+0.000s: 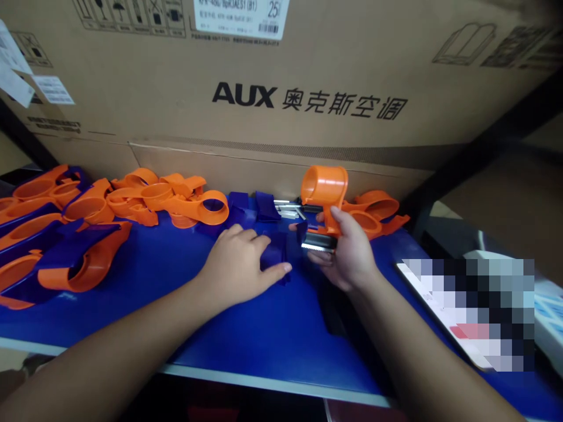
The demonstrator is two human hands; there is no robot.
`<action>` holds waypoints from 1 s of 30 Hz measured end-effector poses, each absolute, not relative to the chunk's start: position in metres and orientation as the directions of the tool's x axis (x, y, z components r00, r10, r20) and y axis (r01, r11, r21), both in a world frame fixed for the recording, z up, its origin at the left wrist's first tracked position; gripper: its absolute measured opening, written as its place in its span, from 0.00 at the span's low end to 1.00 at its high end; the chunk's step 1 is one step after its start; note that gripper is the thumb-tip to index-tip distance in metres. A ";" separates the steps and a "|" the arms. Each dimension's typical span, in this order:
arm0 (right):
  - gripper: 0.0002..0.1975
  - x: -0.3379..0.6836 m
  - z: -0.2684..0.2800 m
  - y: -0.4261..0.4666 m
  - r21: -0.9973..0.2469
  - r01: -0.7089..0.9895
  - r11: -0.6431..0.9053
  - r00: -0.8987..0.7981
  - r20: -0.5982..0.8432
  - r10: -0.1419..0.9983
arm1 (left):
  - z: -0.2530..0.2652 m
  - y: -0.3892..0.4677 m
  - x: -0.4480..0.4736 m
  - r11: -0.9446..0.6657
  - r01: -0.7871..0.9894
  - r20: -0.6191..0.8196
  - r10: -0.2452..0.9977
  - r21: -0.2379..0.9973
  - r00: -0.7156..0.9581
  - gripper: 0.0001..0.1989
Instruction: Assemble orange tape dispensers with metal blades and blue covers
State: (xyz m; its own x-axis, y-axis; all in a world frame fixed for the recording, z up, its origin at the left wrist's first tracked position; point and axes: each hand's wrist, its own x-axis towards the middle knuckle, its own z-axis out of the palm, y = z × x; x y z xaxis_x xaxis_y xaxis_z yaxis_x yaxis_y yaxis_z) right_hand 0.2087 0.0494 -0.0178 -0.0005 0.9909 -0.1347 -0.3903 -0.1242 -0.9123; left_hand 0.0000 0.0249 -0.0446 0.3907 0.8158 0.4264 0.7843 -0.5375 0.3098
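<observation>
- A tan AUX cardboard box (176, 88) fills the background behind my blue work surface (285, 343).
- My right hand (349, 249) has an orange tape-dispenser frame (325, 190): the thumb is bent firmly against its stem, fingers wrapped beneath, the ring standing upright above my grip.
- Below that ring, at my fingers, sits a toothed metal blade (317, 248), teeth facing down, with a bit of purple plastic beside it.
- My left hand (240, 258) lies palm down, fingers loosely curled over a purple plastic cover (273, 253), thumb spread away; I can't tell whether I'm pinching it or only resting there.
- I'd judge the frame light and stiff, with smooth sides that could slide a little; the stem seems the best hold, well away from the teeth.
- The cover looks thin and springy, best taken by its side edges.
- Beyond my hands lie loose metal strips (288, 209); to the left, heaped orange frames (153, 196) and orange-and-purple dispensers (83, 258); behind my right hand, more orange rings (380, 205).
</observation>
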 end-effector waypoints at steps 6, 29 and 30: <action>0.15 0.208 -0.024 0.052 -0.909 -0.390 -0.144 0.002 -0.157 0.988 | -0.051 0.004 0.023 -0.346 0.915 0.169 0.934 0.209 0.315 0.37; 0.19 0.208 -0.016 0.046 -0.865 -0.435 -0.252 -0.174 -0.194 0.966 | -0.043 0.047 0.002 -0.064 -0.170 0.054 0.996 0.983 -0.066 0.07; 0.18 0.207 -0.017 0.046 -0.862 -0.441 -0.250 -0.178 -0.189 0.966 | -0.042 0.045 0.002 -0.058 -0.167 0.049 0.997 0.984 -0.062 0.08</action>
State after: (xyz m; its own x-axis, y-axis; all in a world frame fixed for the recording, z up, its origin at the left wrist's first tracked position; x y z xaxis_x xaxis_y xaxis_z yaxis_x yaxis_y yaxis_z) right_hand 0.2074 0.0460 -0.0169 -0.1783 0.9656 -0.1893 -0.4405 -0.2504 -0.8621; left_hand 0.0023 0.0455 -0.0418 -0.0617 0.9969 0.0486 -0.1675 -0.0584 0.9841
